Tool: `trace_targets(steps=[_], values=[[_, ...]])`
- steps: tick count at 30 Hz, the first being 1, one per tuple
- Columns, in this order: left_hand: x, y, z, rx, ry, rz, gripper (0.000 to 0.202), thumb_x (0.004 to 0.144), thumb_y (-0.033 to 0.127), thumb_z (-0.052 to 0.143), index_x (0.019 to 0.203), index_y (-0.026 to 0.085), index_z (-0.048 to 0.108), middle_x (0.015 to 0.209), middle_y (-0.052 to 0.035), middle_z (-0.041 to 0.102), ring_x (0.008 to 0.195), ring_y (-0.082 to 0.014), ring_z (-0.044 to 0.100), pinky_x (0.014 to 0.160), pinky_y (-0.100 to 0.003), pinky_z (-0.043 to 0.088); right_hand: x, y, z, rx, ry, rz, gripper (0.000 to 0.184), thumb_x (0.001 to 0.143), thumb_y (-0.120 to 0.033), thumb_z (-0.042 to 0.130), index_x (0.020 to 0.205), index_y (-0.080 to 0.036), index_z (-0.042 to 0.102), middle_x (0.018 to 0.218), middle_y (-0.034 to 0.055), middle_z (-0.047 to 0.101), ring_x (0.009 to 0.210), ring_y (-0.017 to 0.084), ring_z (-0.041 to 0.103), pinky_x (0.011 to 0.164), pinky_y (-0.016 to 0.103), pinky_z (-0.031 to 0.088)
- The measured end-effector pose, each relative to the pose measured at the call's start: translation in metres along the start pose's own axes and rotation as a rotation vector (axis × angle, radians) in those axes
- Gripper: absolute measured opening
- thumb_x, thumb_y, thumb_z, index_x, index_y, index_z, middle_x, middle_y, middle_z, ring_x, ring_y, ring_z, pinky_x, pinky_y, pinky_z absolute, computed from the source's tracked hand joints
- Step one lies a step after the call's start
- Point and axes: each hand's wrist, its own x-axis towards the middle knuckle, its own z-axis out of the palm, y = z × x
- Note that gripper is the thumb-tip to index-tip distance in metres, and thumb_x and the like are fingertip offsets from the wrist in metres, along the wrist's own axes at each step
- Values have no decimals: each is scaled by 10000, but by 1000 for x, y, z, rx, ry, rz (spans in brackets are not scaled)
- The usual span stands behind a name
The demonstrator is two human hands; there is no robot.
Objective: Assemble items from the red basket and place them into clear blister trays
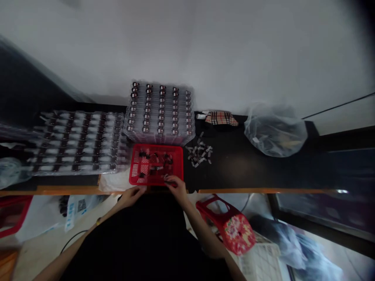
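Observation:
My right hand (177, 187) reaches over the near right corner of a red plastic basket (132, 176). Its thumb and fingers are closed on a small dark piece with a pale end (166, 179), too small to name. Loose dark and silvery pieces of similar size (156, 168) lie scattered in the basket. At the table edge, just left of the basket's near corner, my left hand (132, 196) rests with its fingers loosely stretched and nothing visible in them. Right of the basket lies a loose pile of small grey and dark pieces (199, 153).
Behind the basket stands a tall stack of clear trays (154, 111) with rows of small dark-and-white items. More filled trays (79, 142) lie left. A plaid pouch (221, 118) and a clear plastic bag (275, 130) sit to the right. A red stool (225, 224) stands below the edge.

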Motion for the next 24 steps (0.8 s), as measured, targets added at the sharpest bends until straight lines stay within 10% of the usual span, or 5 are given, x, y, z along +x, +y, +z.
trace_targets(steps=[6, 10, 18, 24], values=[[36, 4, 35, -69, -83, -35, 477, 818, 614, 469, 820, 153, 591, 672, -31, 612, 642, -182, 589, 614, -299, 474, -10, -18, 22, -25, -273, -68, 212, 765, -66, 575, 881, -211, 676, 926, 26, 716, 891, 161, 678, 828, 273, 543], [38, -7, 35, -104, -53, -54, 524, 843, 588, 426, 1134, 163, 523, 1044, -104, 650, 847, -208, 647, 757, -343, 506, 9, 0, 1, -187, -311, 43, 295, 783, -21, 524, 950, -204, 686, 1046, 61, 693, 1024, 189, 634, 940, 325, 496], [23, -21, 12, -5, -171, -70, 543, 747, 648, 510, 1017, 186, 610, 957, -58, 662, 919, -248, 602, 872, -380, 461, 93, 34, 5, -534, -195, 434, 299, 936, -182, 543, 1231, -139, 552, 1189, 105, 619, 1032, 222, 625, 928, 441, 498], [-6, 41, -51, 79, -318, 96, 352, 774, 541, 612, 940, 245, 705, 956, -17, 706, 928, -225, 614, 828, -301, 473, 109, 21, 22, -580, -135, 496, 377, 901, -63, 421, 1255, -110, 543, 1141, 173, 671, 1054, 258, 660, 878, 367, 504]])
